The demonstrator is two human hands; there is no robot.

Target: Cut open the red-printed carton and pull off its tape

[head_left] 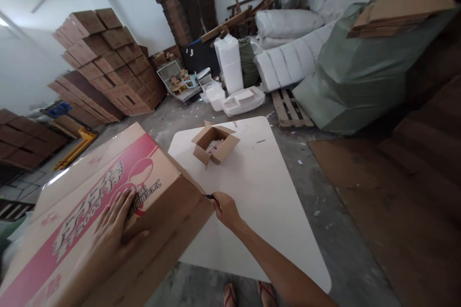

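White tbl (262,191): rounded corners; sm. open box (230,146) sits toward its far end, flaps out. Lg. printed carton (115,177) overlaps tbl's L side; can't tell if it rests on it. Floor (302,179) around tbl is grey, w/ pale scraps (300,162) R of tbl. Also on floor: flat cardbd (353,230) R of tbl; wooden pallet (288,107) & white wrapped bundle (244,100) beyond tbl's far edge; yellow pallet jack (85,140) well L of tbl; sandaled feet (229,293) by tbl's near edge.
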